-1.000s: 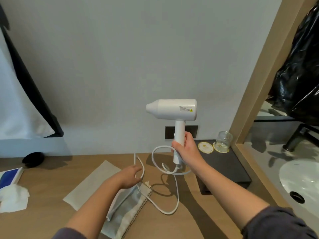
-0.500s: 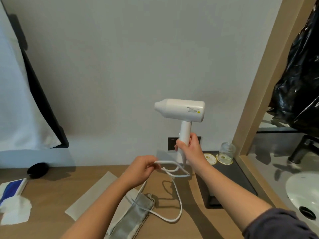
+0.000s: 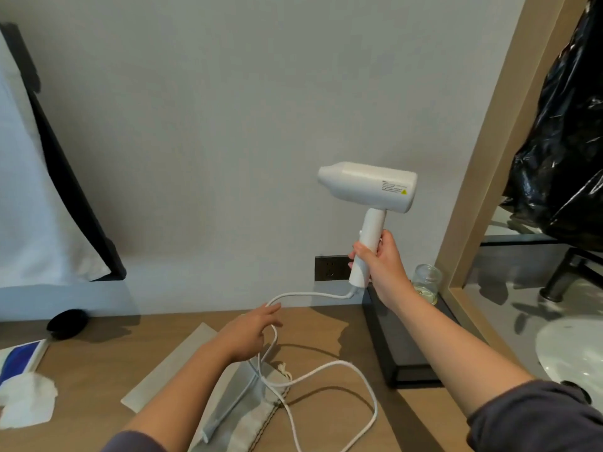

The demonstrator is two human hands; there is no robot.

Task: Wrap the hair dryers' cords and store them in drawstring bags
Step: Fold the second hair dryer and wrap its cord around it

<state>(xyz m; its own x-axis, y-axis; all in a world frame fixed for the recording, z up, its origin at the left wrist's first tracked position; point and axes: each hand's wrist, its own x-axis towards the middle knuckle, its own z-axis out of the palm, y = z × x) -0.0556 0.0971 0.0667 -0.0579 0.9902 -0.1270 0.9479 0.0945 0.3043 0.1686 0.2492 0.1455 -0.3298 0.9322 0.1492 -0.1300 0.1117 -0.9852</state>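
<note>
Here the right hand has its fingers clenched round the handle of the white hair dryer, holding it upright and well above the desk, nozzle pointing left. Lifting it this high looks meant to let the cord hang free, so it can be gathered without dragging. The cord leaves the base of the handle, runs left in a shallow arc to the left hand, then drops and sprawls in a wide loose loop over the desk. The left hand is at the cord with its fingers loosely spread, the cord passing by the fingertips; whether it truly pinches the cord I cannot tell. Under the cord lies the grey drawstring bag, flat and unopened, close by for the storing step. By my reading the wrapping is only beginning: no coils sit round the handle yet. A glass jar stands on the dark tray just behind the right wrist, so a swinging cord could catch it
</note>
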